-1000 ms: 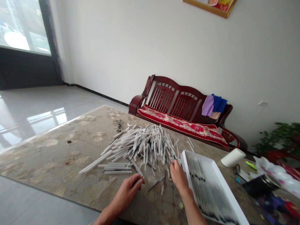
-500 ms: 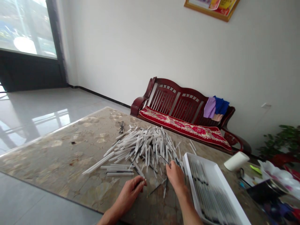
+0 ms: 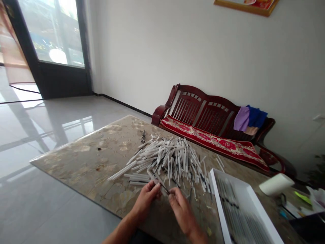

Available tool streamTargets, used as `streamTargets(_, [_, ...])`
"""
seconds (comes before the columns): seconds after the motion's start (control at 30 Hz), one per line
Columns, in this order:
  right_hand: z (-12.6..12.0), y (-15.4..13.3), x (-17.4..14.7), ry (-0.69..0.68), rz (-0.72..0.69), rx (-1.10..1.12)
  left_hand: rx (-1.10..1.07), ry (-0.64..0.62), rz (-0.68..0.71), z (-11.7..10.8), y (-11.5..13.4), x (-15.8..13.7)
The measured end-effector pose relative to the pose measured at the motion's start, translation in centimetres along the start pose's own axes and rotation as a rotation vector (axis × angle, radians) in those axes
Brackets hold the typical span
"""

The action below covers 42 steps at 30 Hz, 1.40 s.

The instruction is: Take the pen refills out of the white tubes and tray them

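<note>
My left hand point(image 3: 146, 198) is closed in a pinch at the near edge of the pile, on what looks like a slim white tube point(image 3: 152, 177). Beside it, my right hand point(image 3: 180, 208) pinches the near end of a thin dark stick point(image 3: 165, 188), which slants up and left past the left fingertips. Whether stick and tube touch is not clear. Just beyond both hands lies a heap of white tubes point(image 3: 175, 152), with dark sticks mixed in. A white open box point(image 3: 220, 211) to the right holds rows of thin grey sticks with dark parts point(image 3: 243, 217).
The hands are over a patterned brown table point(image 3: 81, 162). Black-framed glasses point(image 3: 143, 136) lie behind the heap. A white roll point(image 3: 276, 184) and a dark container point(image 3: 308, 227) stand at the right. A wooden bench point(image 3: 205, 112) with a red cover is beyond the table.
My right hand has moved from the pile's right side toward my left hand, bringing a dark stick. My left hand now pinches a white tube. The view has turned left.
</note>
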State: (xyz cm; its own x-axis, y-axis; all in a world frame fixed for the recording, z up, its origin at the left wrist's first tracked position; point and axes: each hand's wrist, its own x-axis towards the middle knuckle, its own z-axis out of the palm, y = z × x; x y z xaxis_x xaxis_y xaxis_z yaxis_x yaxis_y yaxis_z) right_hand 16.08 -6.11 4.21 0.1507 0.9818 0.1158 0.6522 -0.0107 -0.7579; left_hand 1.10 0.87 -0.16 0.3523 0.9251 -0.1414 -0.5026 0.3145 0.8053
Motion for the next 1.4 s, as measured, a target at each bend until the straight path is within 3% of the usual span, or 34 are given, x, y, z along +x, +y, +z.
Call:
streamTargets(0.13, [-1.1, 0.8, 0.1, 0.112, 0.014, -0.016, -0.258, 0.167, -0.052, -0.3, 0.2, 0.2])
streamTargets(0.47, [-2.1, 0.9, -0.7, 0.188, -0.02, -0.075, -0.361, 0.277, -0.089, -0.1, 0.5, 0.5])
streamTargets(0.87, [-2.1, 0.8, -0.7, 0.187, -0.036, -0.144, -0.356, 0.255, -0.09, -0.3, 0.3, 0.4])
streamTargets(1.27, [-2.9, -0.4, 0.2, 0.175, -0.264, -0.413, -0.145, 0.181, -0.028, 0.1, 0.4, -0.1])
streamTargets(1.4, [-0.8, 0.1, 0.5, 0.154, -0.251, -0.246, -0.073, 0.116, -0.049, 0.1, 0.2, -0.3])
